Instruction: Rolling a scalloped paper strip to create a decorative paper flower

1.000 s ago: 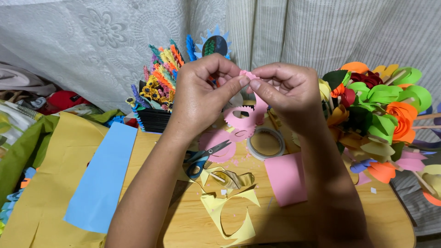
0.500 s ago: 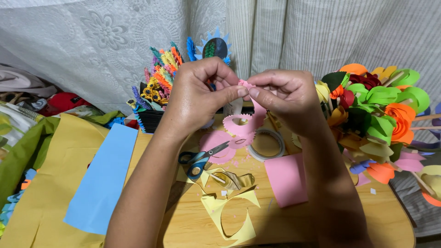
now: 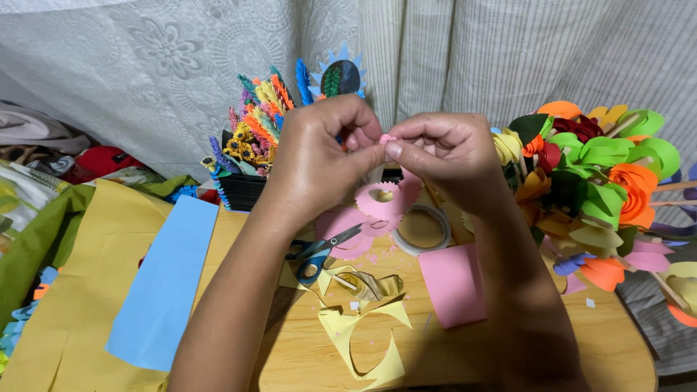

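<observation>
No packages, labels, signs or screens show anywhere on or around the cluttered craft table.

Both hands meet above the wooden surface [image 3: 465,356]: the left hand [image 3: 319,163] and right hand [image 3: 443,156] pinch a small pink paper piece [image 3: 387,139] between their fingers [image 3: 396,151]. Below them lie pink scalloped cutouts [image 3: 381,203], a tape roll [image 3: 421,229], scissors [image 3: 316,254], a pink sheet [image 3: 451,283] and yellow scraps [image 3: 363,334]. A blue sheet [image 3: 163,287] lies left, paper flowers [image 3: 602,181] right.
</observation>
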